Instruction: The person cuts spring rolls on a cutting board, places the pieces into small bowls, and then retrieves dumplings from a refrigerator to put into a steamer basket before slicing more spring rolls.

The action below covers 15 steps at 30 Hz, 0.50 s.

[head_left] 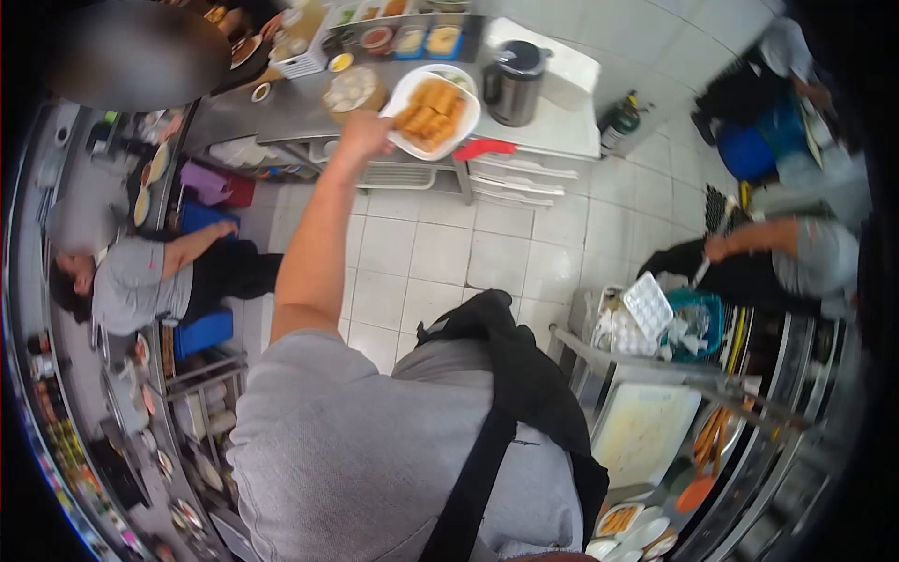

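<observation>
My left hand (365, 134) reaches forward with its fingers closed on the near left rim of a white dish (397, 92). Golden-brown fried rolls (431, 114) lie in the dish, and a small portion of something pale sits at its far side. The dish is over the front edge of the steel counter (298, 117). Just left of it is a round container of white pieces (352, 91), and to the right stands a steel jug with a dark lid (515, 82). My right hand is not in view.
A red handle (485, 148) sticks out below the dish. Co-workers stand at the left (140, 272) and right (805, 253). A fire extinguisher (620, 124) is by the wall. Egg trays (646, 304) and a cutting board (646, 436) are at the lower right.
</observation>
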Each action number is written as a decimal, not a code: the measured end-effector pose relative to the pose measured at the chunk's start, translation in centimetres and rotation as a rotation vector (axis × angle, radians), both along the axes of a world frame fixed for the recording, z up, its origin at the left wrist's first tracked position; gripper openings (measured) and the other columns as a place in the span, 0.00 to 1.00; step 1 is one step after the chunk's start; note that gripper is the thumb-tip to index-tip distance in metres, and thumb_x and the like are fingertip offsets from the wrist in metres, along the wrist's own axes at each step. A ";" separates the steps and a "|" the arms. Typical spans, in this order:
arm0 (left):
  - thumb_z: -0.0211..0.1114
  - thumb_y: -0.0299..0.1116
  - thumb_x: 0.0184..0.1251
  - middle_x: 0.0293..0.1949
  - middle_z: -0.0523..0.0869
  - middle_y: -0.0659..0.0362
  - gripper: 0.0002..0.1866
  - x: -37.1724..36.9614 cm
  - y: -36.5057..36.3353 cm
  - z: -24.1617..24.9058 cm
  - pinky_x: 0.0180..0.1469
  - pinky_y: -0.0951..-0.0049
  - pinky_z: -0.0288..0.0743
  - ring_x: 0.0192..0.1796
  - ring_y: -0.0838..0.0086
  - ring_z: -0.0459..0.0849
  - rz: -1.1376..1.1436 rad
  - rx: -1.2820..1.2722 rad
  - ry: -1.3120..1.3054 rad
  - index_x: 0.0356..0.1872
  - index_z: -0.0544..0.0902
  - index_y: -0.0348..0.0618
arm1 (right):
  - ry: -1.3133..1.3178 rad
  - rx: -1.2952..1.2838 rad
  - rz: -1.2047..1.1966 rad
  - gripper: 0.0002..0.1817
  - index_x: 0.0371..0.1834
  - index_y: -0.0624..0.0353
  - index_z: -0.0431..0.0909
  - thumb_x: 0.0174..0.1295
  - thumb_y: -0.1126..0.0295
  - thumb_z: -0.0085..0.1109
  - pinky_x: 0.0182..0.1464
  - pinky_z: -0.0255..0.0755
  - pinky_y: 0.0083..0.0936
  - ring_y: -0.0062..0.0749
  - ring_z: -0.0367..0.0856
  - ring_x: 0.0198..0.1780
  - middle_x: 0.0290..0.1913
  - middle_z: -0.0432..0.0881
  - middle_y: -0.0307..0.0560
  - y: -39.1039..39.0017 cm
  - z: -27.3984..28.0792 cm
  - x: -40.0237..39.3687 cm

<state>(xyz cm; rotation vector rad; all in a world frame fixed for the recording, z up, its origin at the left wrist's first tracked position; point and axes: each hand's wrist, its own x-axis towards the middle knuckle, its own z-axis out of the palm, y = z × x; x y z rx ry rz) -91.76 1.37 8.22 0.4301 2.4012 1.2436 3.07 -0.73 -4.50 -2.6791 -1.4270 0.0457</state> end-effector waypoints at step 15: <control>0.64 0.17 0.73 0.58 0.88 0.40 0.15 -27.8 -17.7 -14.4 0.37 0.58 0.93 0.46 0.52 0.94 1.133 0.466 -0.184 0.58 0.85 0.24 | 0.093 -0.383 0.099 0.17 0.25 0.59 0.84 0.73 0.67 0.58 0.39 0.84 0.45 0.46 0.88 0.27 0.25 0.84 0.51 0.4 0.5 2.5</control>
